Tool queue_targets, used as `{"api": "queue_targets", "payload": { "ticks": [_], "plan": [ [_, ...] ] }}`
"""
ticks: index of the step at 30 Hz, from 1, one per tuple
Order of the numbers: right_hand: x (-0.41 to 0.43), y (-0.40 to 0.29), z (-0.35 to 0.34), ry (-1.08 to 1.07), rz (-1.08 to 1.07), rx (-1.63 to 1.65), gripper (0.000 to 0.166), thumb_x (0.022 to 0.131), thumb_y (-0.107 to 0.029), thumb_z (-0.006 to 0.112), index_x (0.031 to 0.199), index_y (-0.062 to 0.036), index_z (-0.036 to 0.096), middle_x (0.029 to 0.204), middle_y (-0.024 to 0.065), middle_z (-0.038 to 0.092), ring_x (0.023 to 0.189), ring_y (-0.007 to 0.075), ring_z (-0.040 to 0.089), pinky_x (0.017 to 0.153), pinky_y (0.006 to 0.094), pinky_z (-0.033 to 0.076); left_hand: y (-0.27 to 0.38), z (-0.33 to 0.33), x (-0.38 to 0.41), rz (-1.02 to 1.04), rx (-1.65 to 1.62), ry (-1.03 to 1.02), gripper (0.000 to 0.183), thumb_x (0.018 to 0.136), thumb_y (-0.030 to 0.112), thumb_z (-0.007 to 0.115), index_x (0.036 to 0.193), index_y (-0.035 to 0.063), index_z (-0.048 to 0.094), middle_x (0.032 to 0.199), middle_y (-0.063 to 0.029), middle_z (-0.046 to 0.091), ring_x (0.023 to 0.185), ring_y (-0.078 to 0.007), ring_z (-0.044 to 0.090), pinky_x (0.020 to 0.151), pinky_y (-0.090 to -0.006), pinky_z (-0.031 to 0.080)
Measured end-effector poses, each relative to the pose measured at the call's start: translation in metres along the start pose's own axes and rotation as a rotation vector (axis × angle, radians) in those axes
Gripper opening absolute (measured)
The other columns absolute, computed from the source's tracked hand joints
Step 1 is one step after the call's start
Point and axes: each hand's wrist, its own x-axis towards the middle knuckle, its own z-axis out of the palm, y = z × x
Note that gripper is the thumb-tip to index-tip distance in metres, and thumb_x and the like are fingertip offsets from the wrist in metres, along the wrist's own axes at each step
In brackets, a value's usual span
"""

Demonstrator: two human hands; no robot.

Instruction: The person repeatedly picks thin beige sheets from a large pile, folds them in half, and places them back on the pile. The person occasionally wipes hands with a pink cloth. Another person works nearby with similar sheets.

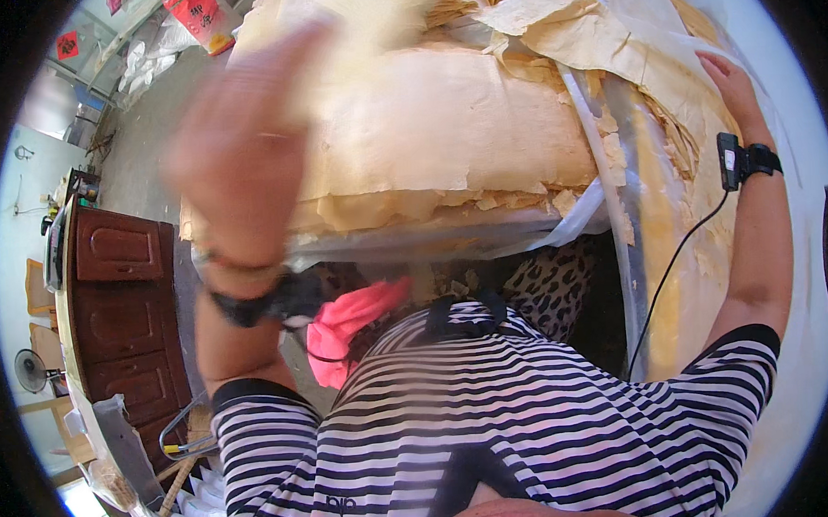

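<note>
My left hand (242, 134), blurred by motion, is raised over the left side of a thick stack of thin cream sheets (443, 121) that look like bean curd skin. A smeared pale sheet (371, 17) trails from its fingers, and the grip itself is unclear. At the far right, my right hand (733, 87) lies against a crumpled sheet (584, 37) and clear plastic film (651, 11); whether its fingers pinch anything is hidden. The stack's front edge is ragged, with flakes along it.
Plastic film (563, 219) hangs along the stack's front edge. A black cable (680, 249) runs from a device (729, 162) on my right wrist. A pink cloth (348, 329) hangs near my left elbow. Brown wooden cabinets (118, 303) and a red-and-white bag (204, 20) are at left.
</note>
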Motion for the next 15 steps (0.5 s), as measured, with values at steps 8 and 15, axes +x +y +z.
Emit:
{"api": "queue_targets", "payload": {
  "ticks": [8,15],
  "plan": [
    [-0.035,-0.063,0.035,0.159,0.213,0.747,0.043,0.105,-0.031,0.062,0.136,-0.0018,0.068,0.125,0.0147,0.074,0.117,0.02,0.07,0.107,0.0292,0.05,0.047,0.118,-0.1,-0.002,-0.076,-0.426,0.028,0.089,0.017,0.067,0.116,0.014,0.07,0.117,-0.0047,0.075,0.106,-0.0248,0.071,0.088,-0.0391,0.058],
    [-0.033,-0.008,-0.016,0.613,0.393,1.507,0.033,0.107,-0.018,0.052,0.128,0.0008,0.068,0.121,0.019,0.075,0.119,0.0303,0.07,0.11,0.045,0.052,0.03,0.124,-0.119,-0.012,-0.158,-0.517,0.033,0.084,0.015,0.071,0.117,0.0115,0.069,0.122,-0.0078,0.072,0.112,-0.0285,0.068,0.094,-0.0429,0.055]
  ]
}}
